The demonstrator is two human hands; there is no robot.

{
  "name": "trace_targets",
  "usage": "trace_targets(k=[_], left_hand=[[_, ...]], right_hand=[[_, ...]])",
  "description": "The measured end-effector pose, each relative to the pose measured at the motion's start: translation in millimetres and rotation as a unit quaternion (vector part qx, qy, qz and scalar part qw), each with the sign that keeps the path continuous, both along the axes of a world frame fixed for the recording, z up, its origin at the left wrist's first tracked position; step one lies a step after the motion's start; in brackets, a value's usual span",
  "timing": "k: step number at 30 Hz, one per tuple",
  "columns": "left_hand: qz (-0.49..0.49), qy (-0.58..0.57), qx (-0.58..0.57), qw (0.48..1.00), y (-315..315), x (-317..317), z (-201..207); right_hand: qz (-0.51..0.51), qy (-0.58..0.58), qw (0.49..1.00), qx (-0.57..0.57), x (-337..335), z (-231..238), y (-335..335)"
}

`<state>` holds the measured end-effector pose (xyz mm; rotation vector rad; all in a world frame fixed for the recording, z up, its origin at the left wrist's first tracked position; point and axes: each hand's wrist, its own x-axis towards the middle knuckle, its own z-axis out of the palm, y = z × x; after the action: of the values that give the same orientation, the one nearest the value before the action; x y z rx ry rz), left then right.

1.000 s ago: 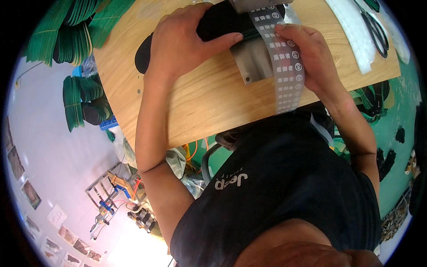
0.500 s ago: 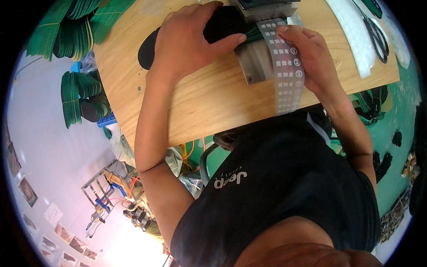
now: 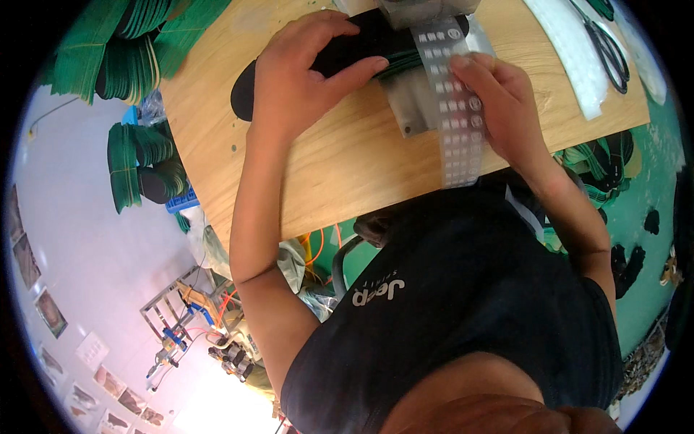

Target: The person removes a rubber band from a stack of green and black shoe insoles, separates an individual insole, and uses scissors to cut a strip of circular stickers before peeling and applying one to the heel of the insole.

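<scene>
On the wooden table, my left hand (image 3: 293, 76) is closed over a stack of black insoles (image 3: 358, 47) with green layered edges, thumb on the near side and fingers over the top. The stack's right end lies by a metal block (image 3: 426, 10). Between the thumb and fingers of my right hand (image 3: 502, 108) is the edge of a translucent label strip (image 3: 455, 108) with rows of pale print. The strip crosses the stack's right part and hangs toward the table's near edge. Partly under it sits a metal plate (image 3: 408, 105). A black rounded insole end (image 3: 243, 90) shows beside my left wrist.
Black-handled scissors (image 3: 609, 54) lie on a white sheet (image 3: 571, 58) at the table's right. Bundles of green-and-black insoles (image 3: 130, 58) stand off the left edge, with more (image 3: 141, 163) below. Further pieces (image 3: 603, 163) are below the right edge.
The view has shifted slightly. The strip and my right hand have moved a little lower against the block, and the insole's black right end now shows beside the strip. Both hands keep their holds.
</scene>
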<state>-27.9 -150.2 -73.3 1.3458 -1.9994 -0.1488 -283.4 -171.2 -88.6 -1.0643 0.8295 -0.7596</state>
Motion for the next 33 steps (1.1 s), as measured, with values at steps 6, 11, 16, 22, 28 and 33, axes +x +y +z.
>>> trace_targets(k=[6,11,16,22,28,33], left_hand=[[0.063,0.027,0.048,0.997,10,-2,6],[0.087,0.207,0.117,0.967,11,13,6],[0.063,0.253,0.102,0.96,11,16,-1],[0.059,0.201,0.083,0.974,11,15,1],[0.06,0.181,0.08,0.978,12,12,2],[0.038,0.107,0.045,0.992,10,19,-3]], right_hand=[[-0.018,0.01,0.997,0.079,-36,9,24],[0.068,0.086,0.993,0.037,-17,14,0],[0.063,0.032,0.997,0.036,-4,-7,-29],[0.043,0.062,0.997,0.025,-3,-10,-29],[0.039,0.065,0.997,-0.003,-3,-6,-29],[0.054,0.055,0.997,0.028,-1,-14,-35]])
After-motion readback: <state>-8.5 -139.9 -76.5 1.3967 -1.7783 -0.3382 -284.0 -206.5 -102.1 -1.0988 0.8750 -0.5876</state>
